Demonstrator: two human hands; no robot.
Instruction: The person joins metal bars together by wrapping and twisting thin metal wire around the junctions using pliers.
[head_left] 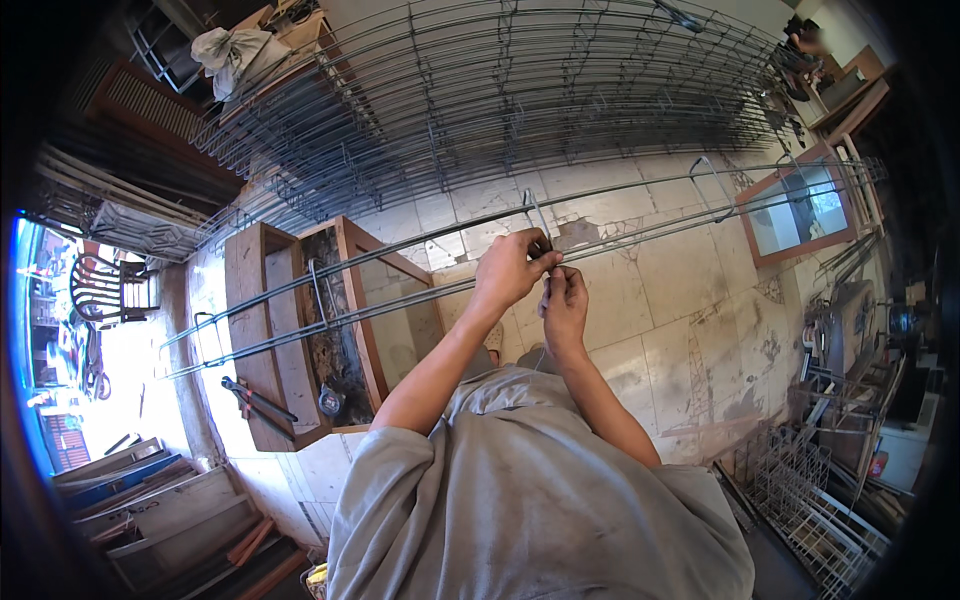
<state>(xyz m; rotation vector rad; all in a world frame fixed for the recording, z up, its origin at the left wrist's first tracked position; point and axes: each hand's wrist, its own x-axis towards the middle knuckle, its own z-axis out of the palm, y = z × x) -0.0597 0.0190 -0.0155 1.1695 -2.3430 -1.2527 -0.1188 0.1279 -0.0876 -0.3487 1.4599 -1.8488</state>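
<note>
A long, narrow frame of steel reinforcing bars (405, 300) runs across in front of me, with bent wire stirrups (318, 290) set along it. At its middle, my left hand (510, 268) is closed where one stirrup (537, 213) meets the near bar, thumb and fingers pinched there. Just right of it and slightly lower, my right hand (565, 308) pinches close to the same joint. What looks like a thin wire hangs below the right hand. The fingers cover the joint itself. Another stirrup (711, 192) stands farther right.
Many stacked rebar frames (480, 95) fill the far side. Under the bars at left, a wooden cabinet (258, 300) carries black-handled cutters (258, 399) and a round tape measure (331, 401). A framed glass panel (800, 208) leans at right, near wire racks (805, 510). Someone sits at far right.
</note>
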